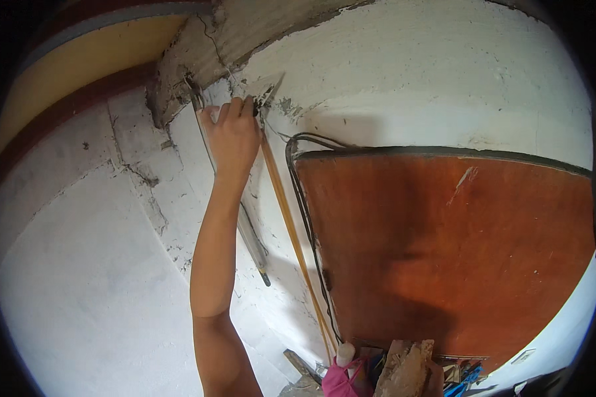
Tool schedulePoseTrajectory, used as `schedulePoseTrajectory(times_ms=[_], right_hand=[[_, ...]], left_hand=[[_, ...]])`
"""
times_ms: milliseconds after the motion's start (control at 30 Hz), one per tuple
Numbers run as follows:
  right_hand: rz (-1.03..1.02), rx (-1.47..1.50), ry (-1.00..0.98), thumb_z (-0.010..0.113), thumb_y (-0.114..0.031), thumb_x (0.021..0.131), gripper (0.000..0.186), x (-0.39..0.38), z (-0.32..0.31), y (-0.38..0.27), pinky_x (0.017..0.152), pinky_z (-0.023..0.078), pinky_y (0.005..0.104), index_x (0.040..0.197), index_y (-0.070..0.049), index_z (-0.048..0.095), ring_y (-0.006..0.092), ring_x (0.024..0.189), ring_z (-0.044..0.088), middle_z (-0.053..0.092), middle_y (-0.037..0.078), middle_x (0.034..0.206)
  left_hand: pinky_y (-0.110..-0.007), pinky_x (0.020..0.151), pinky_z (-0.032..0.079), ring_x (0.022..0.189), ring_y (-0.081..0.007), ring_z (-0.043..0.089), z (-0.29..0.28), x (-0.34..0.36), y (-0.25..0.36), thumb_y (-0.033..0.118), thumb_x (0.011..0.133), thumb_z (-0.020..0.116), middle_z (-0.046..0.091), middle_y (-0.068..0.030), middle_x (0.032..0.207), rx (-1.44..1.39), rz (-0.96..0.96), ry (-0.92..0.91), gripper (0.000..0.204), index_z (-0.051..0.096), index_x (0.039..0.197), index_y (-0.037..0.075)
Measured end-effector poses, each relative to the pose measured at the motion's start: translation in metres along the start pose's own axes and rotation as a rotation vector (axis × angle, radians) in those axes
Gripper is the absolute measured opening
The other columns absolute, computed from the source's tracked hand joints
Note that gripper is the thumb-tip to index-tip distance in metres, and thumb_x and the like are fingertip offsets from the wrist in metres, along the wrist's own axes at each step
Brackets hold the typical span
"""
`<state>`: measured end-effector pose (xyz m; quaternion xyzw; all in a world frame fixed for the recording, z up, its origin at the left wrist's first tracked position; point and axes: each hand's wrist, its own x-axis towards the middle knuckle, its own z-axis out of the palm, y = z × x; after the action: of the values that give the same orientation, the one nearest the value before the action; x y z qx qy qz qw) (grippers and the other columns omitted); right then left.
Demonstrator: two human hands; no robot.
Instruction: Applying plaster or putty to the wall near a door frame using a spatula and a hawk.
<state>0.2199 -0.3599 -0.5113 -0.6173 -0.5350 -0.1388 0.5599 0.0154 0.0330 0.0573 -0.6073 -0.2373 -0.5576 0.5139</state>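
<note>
My right hand (235,129) is raised to the cracked white wall (324,73), back toward the camera, its fingers closed round the dark end of a thin bladed tool, apparently a scraper (273,88), that points up and right beside a flaked patch. My palm is hidden. Just behind the hand a long grey tube-like fixture (250,235) hangs down the wall, and tan strips (285,218) run downward to its right. My left hand is not in view.
An orange-brown wooden panel (444,245) fills the right, with black cables (298,185) along its edge. A pink bag (338,377), rough boards (404,367) and other clutter stand below. A yellow, dark-red-edged surface (79,79) is at upper left.
</note>
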Motion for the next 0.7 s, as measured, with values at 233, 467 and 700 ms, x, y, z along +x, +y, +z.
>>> schedulePoseTrajectory(times_ms=[233, 467, 700], right_hand=[[0.222, 0.495, -0.017, 0.05, -0.011, 0.092, 0.031, 0.012, 0.005, -0.022, 0.095, 0.041, 0.0414, 0.119, 0.005, 0.05, 0.0326, 0.11, 0.05, 0.053, 0.019, 0.117], [0.959, 1.326, 0.117, 0.049, -0.02, 0.094, 0.035, 0.008, 0.007, -0.01, 0.096, 0.041, 0.0361, 0.121, 0.002, 0.05, 0.0237, 0.11, 0.049, 0.053, 0.013, 0.117], [0.765, 1.02, 0.03, 0.05, -0.024, 0.093, 0.032, 0.018, -0.002, -0.028, 0.092, 0.044, 0.0332, 0.116, -0.003, 0.055, 0.0182, 0.104, 0.052, 0.058, 0.008, 0.109]], left_hand=[[-0.041, 0.091, 0.034, 0.088, -0.0205, 0.058, 0.0, 0.002, 0.005, 0.009, 0.071, 0.064, 0.059, -0.0014, 0.091, -0.004, 0.003, 0.007, 0.037, 0.067, 0.108, 0.013], [-0.041, 0.092, 0.034, 0.088, -0.0218, 0.058, 0.005, 0.002, 0.006, 0.008, 0.069, 0.066, 0.06, -0.0025, 0.092, -0.053, 0.017, -0.008, 0.041, 0.066, 0.11, 0.012], [-0.042, 0.092, 0.034, 0.09, -0.0218, 0.059, -0.001, 0.001, 0.01, 0.008, 0.068, 0.067, 0.058, -0.0028, 0.092, -0.053, 0.013, 0.006, 0.041, 0.066, 0.109, 0.011]])
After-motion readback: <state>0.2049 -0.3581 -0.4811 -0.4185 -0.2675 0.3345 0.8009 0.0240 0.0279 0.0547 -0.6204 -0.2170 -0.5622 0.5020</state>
